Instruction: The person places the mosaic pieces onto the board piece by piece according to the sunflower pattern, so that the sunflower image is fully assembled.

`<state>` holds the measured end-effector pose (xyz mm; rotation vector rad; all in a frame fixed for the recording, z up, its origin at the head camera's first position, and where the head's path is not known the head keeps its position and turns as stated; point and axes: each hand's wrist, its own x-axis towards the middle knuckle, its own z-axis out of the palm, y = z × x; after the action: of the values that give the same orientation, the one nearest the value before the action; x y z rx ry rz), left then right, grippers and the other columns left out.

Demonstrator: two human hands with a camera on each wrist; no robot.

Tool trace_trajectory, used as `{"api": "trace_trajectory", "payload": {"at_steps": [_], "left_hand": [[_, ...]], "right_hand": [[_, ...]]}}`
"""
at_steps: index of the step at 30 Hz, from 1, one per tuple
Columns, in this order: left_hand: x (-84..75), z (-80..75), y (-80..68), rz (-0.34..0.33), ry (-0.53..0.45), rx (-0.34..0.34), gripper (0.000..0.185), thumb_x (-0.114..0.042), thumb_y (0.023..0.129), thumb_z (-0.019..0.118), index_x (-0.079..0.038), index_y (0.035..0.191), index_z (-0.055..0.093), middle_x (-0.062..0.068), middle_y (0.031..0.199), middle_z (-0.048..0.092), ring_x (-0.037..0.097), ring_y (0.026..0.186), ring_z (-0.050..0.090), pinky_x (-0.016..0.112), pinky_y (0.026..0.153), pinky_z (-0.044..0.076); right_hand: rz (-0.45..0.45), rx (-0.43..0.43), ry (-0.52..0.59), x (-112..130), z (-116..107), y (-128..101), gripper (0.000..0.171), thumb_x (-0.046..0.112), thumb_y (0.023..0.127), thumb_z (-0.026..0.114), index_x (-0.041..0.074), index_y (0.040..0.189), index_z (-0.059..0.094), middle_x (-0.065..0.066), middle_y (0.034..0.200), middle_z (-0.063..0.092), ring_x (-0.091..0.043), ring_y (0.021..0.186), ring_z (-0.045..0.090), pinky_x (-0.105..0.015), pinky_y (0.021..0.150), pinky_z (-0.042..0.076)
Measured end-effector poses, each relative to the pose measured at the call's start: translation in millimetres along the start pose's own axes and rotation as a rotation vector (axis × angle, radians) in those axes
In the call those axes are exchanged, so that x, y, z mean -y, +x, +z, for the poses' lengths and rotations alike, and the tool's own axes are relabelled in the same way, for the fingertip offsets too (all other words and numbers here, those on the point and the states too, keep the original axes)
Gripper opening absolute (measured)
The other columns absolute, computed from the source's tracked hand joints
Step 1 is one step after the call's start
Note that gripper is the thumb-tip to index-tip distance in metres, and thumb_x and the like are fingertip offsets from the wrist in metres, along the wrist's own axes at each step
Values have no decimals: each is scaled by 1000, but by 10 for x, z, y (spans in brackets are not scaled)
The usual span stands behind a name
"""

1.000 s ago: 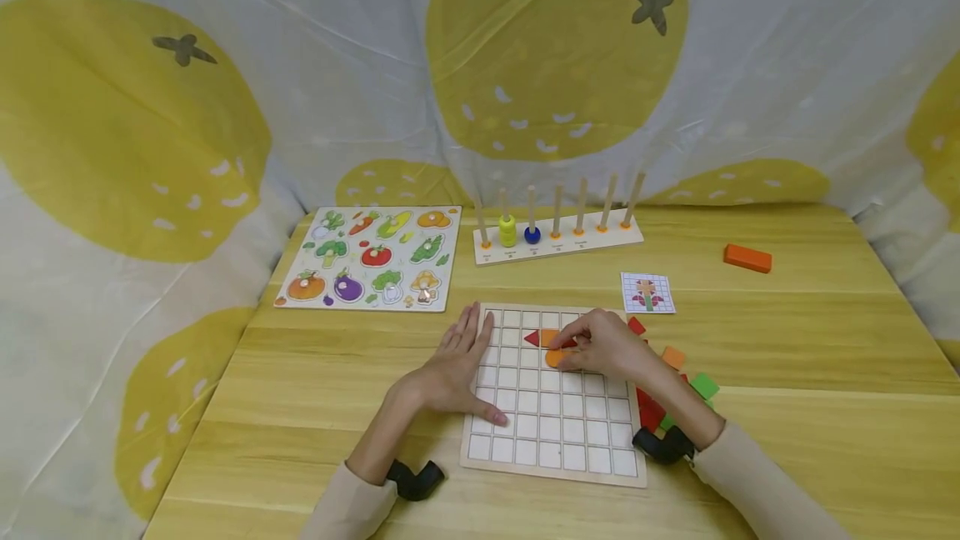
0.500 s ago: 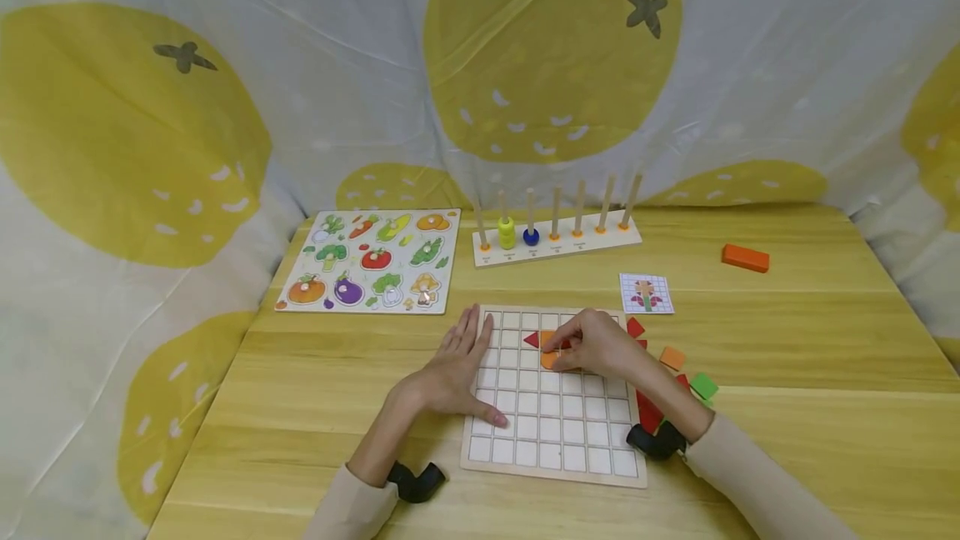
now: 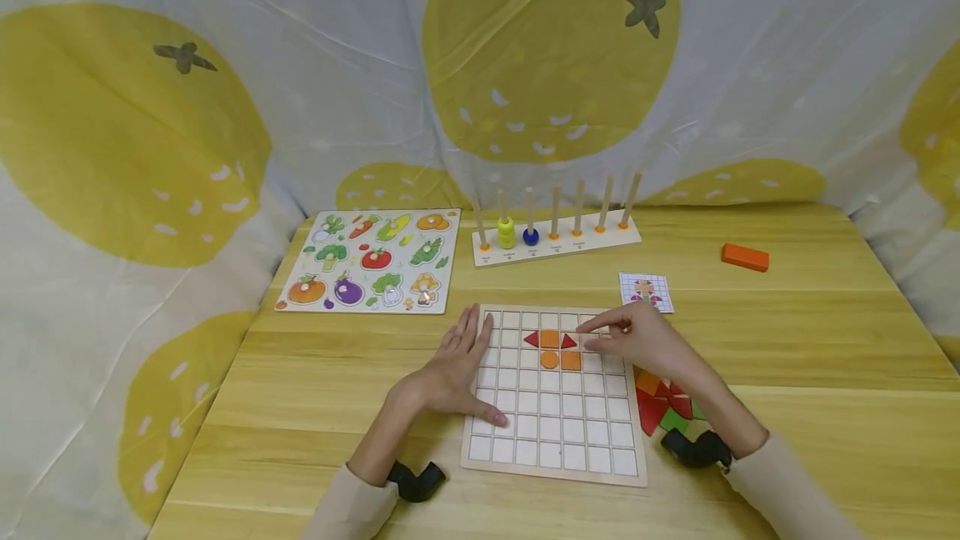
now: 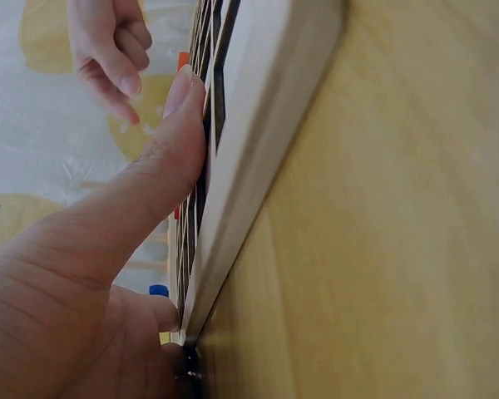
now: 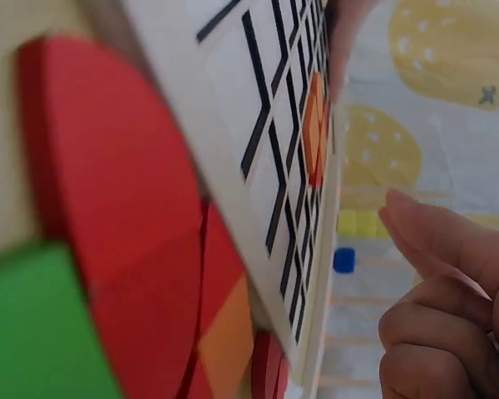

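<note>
A wooden grid board (image 3: 551,461) lies on the table. My left hand (image 3: 448,375) rests along its left edge, fingers extended and thumb over the lower cells; the thumb (image 4: 154,179) shows on the rim in the left wrist view. In the upper rows sit a red triangle (image 3: 532,339), an orange square (image 3: 550,339) and another red triangle (image 3: 568,342). Below them are an orange circle (image 3: 550,359) and a second orange square (image 3: 571,361). My right hand (image 3: 647,342) hovers over the board's upper right, thumb and index finger apart, other fingers bent, holding nothing.
Loose red, orange and green pieces (image 3: 652,408) lie right of the board, partly behind my right forearm. A pattern card (image 3: 660,286) lies beyond. Farther back are a vegetable puzzle (image 3: 405,261), a peg stand (image 3: 611,238) with yellow and blue beads, and an orange block (image 3: 746,257).
My right hand has let go of the orange circle and moved right, uncovering the right triangle and lower orange square. The circle has slid slightly left into its cell. My left hand stays put.
</note>
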<state>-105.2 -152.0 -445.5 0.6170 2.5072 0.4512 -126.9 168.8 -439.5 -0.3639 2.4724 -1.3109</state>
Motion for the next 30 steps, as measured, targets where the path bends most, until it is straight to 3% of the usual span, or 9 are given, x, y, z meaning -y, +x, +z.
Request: {"api": "trace_trajectory", "payload": {"at_steps": [6, 10, 14, 19, 27, 30], "left_hand": [[-6, 5, -8, 3, -6, 2, 145, -63, 72, 87, -7, 166, -8, 18, 169, -28, 33, 160, -22, 49, 133, -2], [-10, 14, -19, 1, -7, 3, 145, -63, 72, 88, -7, 166, -8, 18, 170, -27, 34, 160, -21, 50, 133, -1], [-17, 11, -17, -4, -5, 0, 146, -63, 72, 87, -6, 166, -8, 18, 170, -27, 34, 160, -21, 50, 133, -1], [-20, -3, 6, -7, 3, -1, 145, -64, 72, 87, -6, 166, -8, 17, 170, -26, 34, 160, -20, 50, 133, 0], [-28, -30, 13, -16, 1, 3, 145, -62, 72, 88, -5, 166, -6, 18, 171, -25, 34, 161, -20, 50, 133, 2], [-25, -28, 9, -15, 3, 4, 145, -62, 72, 88, -6, 166, -6, 18, 170, -25, 34, 160, -20, 50, 133, 1]], "right_hand": [[77, -57, -34, -252, -336, -217, 25, 24, 91, 81, 9, 110, 81, 4, 61, 36, -10, 54, 33, -23, 46, 27], [130, -48, -49, -428, -475, -317, 27, 26, 91, 80, 8, 111, 81, 3, 62, 35, -10, 55, 35, -24, 46, 28], [124, -14, -58, -544, -588, -370, 29, 28, 90, 81, 9, 112, 81, 5, 62, 35, -9, 55, 36, -25, 48, 29], [44, 116, 14, -644, -733, -413, 27, 23, 90, 81, 7, 112, 80, 5, 59, 32, -6, 53, 33, -26, 47, 29], [-58, 381, 123, -792, -849, -436, 24, 10, 86, 83, 5, 109, 80, -16, 59, 30, -8, 53, 31, -26, 46, 28], [-46, 402, 88, -795, -822, -431, 21, 13, 84, 85, 8, 105, 81, -8, 58, 34, -4, 54, 34, -24, 47, 29]]}}
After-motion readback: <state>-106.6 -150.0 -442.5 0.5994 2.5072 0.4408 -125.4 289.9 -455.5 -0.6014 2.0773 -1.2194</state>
